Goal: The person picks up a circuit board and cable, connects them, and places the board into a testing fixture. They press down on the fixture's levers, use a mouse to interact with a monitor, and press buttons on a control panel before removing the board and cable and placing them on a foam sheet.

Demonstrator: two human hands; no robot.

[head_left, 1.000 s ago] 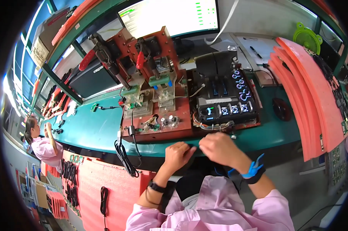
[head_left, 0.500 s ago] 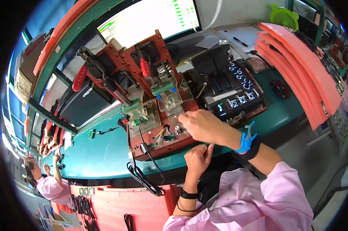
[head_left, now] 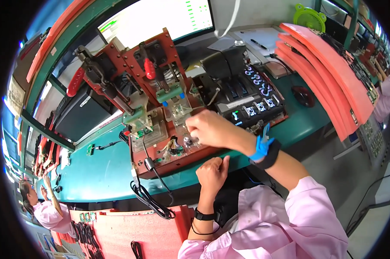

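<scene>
My right hand (head_left: 211, 129) reaches over the front of a red test fixture (head_left: 177, 163), its fingers curled together beside a clear block. Whatever its fingertips may pinch is hidden. Just in front of the fixture's edge, my left hand (head_left: 212, 173) is closed in a loose fist with the thumb raised, and nothing shows in it. Two toggle clamps stand on the fixture, one with a red handle (head_left: 76, 82) swung out left, the other with a red handle (head_left: 149, 69) upright. Under the left clamp sits a green circuit board (head_left: 145, 131). Small wired parts (head_left: 175, 149) lie near my right hand.
A black control panel (head_left: 242, 105) with lit knobs stands right of the fixture, beside a mouse (head_left: 302, 96). Red foam sheets (head_left: 328, 82) lean at the right. A black cable (head_left: 151, 203) hangs off the bench's front edge. Another person (head_left: 48, 211) works at far left.
The whole view has shifted slightly, so the bench appears further left and higher. Both hands keep nearly the same place relative to the fixture.
</scene>
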